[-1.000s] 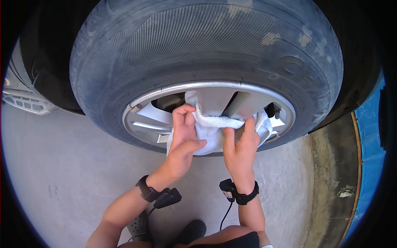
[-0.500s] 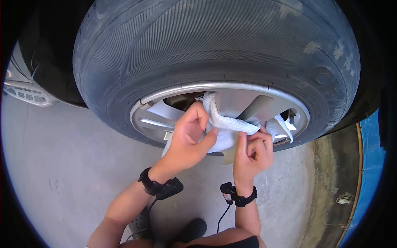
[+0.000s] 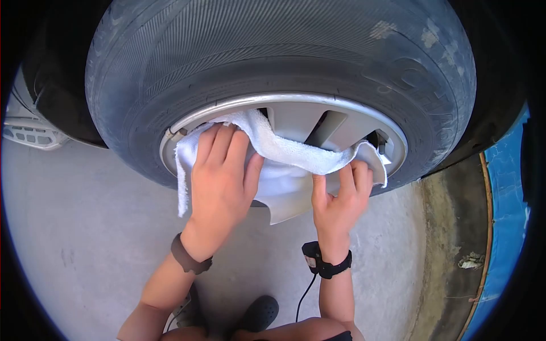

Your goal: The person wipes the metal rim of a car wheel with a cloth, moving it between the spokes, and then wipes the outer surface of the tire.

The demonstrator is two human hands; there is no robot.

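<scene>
A white towel (image 3: 273,176) is spread over the lower part of a silver wheel rim (image 3: 304,116), inside a large black tire (image 3: 284,51). On the towel's left part lies my left hand (image 3: 222,176), fingers extended side by side and pressing the cloth against the rim, thumb apart. My right hand (image 3: 344,196) pinches the towel's folded upper edge near its right end, with the fingertips partly behind the cloth. One towel flap hangs down at the left, another at the bottom middle.
Grey concrete floor (image 3: 114,227) lies below the wheel. At the right are a dark strip of ground and a blue sheet (image 3: 506,210). My shoe (image 3: 261,312) shows at the bottom. Part of another vehicle (image 3: 31,133) is at the far left.
My left hand has moved left and turned palm toward the rim, its fingers now flat on the cloth. The towel has spread leftward over the rim. The wheel sits slightly farther left in view.
</scene>
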